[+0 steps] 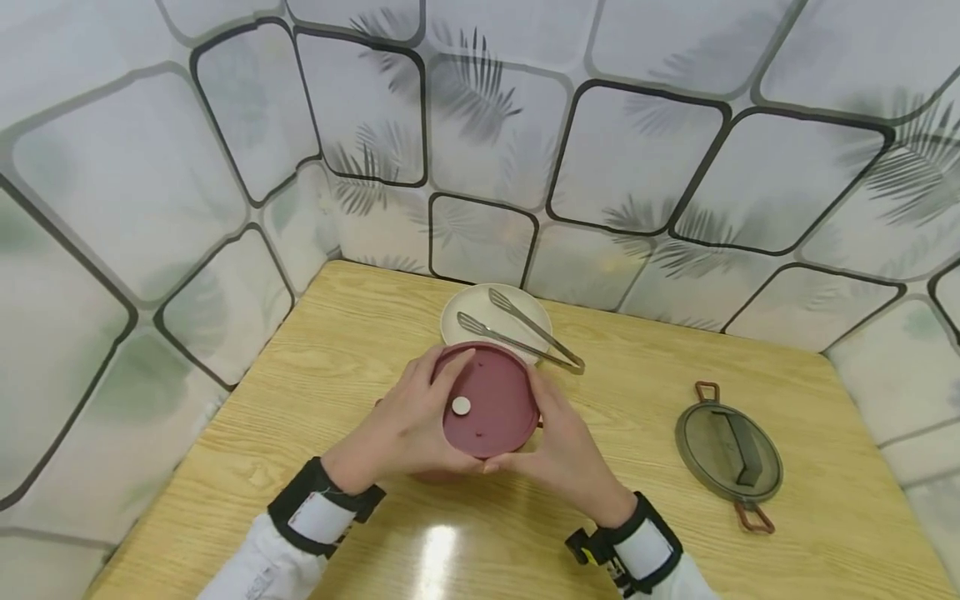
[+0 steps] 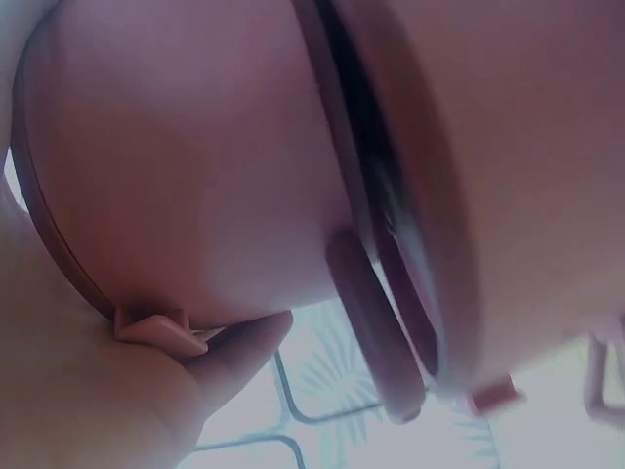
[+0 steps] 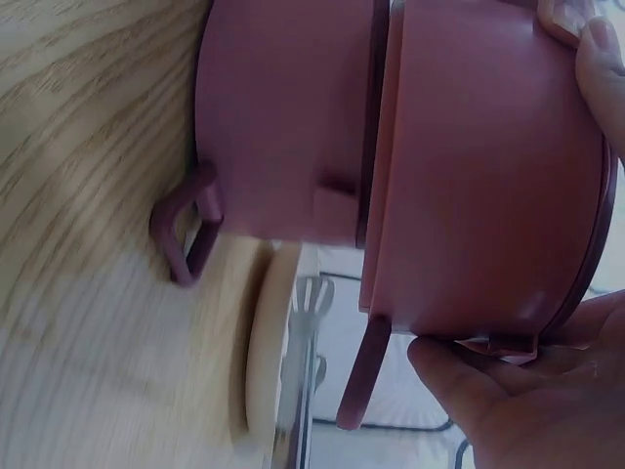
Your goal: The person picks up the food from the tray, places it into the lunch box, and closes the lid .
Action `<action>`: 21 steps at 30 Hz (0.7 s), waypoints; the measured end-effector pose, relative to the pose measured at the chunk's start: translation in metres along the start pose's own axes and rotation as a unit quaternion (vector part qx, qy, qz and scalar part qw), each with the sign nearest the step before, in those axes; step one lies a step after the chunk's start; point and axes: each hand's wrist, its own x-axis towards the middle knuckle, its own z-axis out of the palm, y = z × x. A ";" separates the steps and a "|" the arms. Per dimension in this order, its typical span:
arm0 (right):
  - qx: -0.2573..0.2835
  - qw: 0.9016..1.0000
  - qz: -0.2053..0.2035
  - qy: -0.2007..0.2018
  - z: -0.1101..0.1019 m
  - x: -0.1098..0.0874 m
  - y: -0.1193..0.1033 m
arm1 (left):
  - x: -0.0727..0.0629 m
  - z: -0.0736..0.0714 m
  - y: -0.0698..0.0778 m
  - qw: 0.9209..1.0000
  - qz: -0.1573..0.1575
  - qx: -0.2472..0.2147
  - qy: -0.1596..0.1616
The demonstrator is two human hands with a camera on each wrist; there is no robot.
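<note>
Both hands hold a dark-red round lidded container [image 1: 495,392] with side clips and a small white button [image 1: 461,406] on its lid. My left hand [image 1: 412,417] grips its left side and my right hand [image 1: 566,446] its right side, with the thumbs nearly meeting at the near rim. Below it a second dark-red pot [image 3: 283,117] with a loop handle [image 3: 186,225] stands on the table. A narrow, uneven gap between the two shows in the left wrist view, wider on one side. Whether they touch elsewhere I cannot tell. The lower pot is mostly hidden in the head view.
Behind the containers a white plate [image 1: 459,307] carries metal tongs [image 1: 555,346], whose joined end sticks out over its right edge. To the right on the wooden table [image 1: 622,375] lies a grey translucent round lid [image 1: 701,442] with two brown loop handles. Patterned walls enclose the table's back and sides.
</note>
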 end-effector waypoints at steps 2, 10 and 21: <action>-0.008 1.000 -0.001 -0.004 0.003 0.003 -0.002 | -0.003 -0.002 -0.004 1.000 -0.003 -0.008 0.002; -0.005 0.999 -0.003 -0.032 0.011 0.015 -0.013 | -0.012 -0.013 -0.020 0.999 -0.022 -0.033 -0.011; -0.036 0.999 -0.020 -0.036 0.028 0.024 -0.018 | -0.016 -0.020 -0.041 0.999 0.004 -0.047 -0.019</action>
